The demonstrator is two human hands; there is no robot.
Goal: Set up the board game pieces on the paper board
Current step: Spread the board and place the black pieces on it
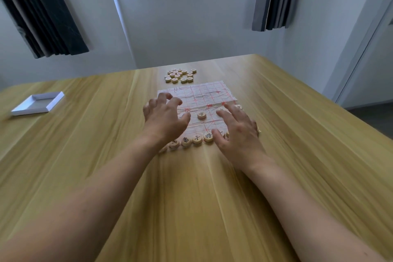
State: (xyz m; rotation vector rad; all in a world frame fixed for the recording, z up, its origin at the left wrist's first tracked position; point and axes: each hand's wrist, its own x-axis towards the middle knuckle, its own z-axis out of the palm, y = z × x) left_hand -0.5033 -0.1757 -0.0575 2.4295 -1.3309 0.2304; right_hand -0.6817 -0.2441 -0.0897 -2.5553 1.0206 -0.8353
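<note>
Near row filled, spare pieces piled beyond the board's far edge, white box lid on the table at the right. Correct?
Not quite: the head view shows the white box lid at the left of the table, not the right. The near row and the pile beyond the paper board are as stated.

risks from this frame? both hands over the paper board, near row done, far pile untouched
1. The paper board looks thin and creased; the left hand or right hand dragging across it could shift it and scatter the near row of pieces.
2. The lone piece sits between both hands and could easily get knocked off its point.
3. Reaching for the far pile of pieces means passing the forearms over the near row, which may get swept.
</note>
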